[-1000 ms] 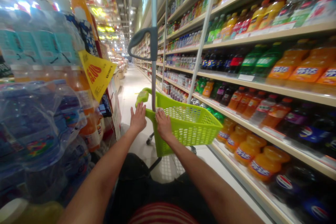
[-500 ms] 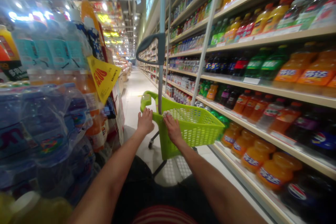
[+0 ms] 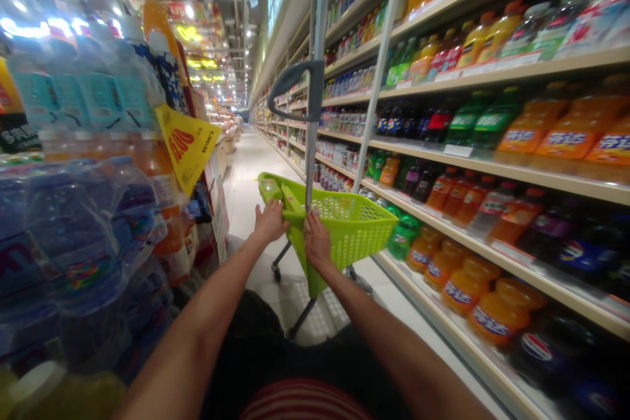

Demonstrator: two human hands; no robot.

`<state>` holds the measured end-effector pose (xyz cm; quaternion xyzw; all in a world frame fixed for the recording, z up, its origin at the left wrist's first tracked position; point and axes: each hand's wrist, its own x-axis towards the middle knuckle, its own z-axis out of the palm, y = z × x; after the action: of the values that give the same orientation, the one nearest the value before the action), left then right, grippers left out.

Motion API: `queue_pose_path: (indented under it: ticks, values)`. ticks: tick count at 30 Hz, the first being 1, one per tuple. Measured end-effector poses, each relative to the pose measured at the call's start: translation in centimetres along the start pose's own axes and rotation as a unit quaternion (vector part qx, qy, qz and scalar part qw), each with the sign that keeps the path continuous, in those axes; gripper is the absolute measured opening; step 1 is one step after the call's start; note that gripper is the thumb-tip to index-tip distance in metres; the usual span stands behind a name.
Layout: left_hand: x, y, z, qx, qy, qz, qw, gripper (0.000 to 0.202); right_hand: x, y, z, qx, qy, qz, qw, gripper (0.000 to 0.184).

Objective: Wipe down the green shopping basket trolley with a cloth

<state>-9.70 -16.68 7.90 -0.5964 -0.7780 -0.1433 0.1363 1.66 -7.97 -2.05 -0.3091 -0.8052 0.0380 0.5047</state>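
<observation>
Evidently, both hands are already at the green cart [image 3: 347,239], which stands on its wheels in the centre of the frame. Contact with it is made, so that much looks done. How much is left cannot be judged from the hands alone; neither is lifting or carrying a bottle, and the bottles [image 3: 534,138] at right stand on the shelves, well apart from both hands.

The left hand [image 3: 270,222] lies at the cart's upper left corner, its fingers spread over the rim; it seems to rest there rather than clench, though the far side of the rim hides how firmly it holds. The right hand [image 3: 318,239] is just to the right, laid against the cart's near wall with fingers pointing up toward the foot of the pole [image 3: 310,161]; whether it grasps anything under the palm, I cannot tell.

Most of the mesh basket extends to the right of the right hand, toward the shelves. Above both hands, near the upper centre, the grey handle [image 3: 315,92] loops out from the pole, touched by neither. Packed water [image 3: 81,230] fills the lower left.
</observation>
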Motion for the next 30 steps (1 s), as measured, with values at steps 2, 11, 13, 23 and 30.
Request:
queue_pose_path:
  ticks: [2, 11, 13, 23, 30]
  values:
    - [0.1, -0.7, 0.3, -0.004, -0.008, 0.002, 1.000, 0.052, -0.2, -0.8, -0.3, 0.044, 0.000, -0.017, 0.999, 0.045]
    - [-1.0, -0.4, 0.8, -0.007, 0.043, -0.002, 0.999, 0.044, 2.3, -3.2, -1.2, 0.021, -0.070, -0.058, 0.996, 0.040]
    - [-1.2, -0.2, 0.8, -0.007, 0.050, -0.003, 0.999, 0.043, 2.7, -3.0, -1.5, 0.005, -0.083, -0.059, 0.995, 0.040]
    - [-1.6, 1.2, 0.8, 0.013, 0.074, -0.026, 0.997, 0.037, 3.3, -1.8, -2.4, 0.047, -0.108, -0.056, 0.991, 0.040]
    - [-2.1, 3.3, 1.4, 0.027, 0.102, -0.013, 0.994, 0.042, 3.6, -2.5, -3.8, 0.113, -0.044, -0.012, 0.993, 0.037]
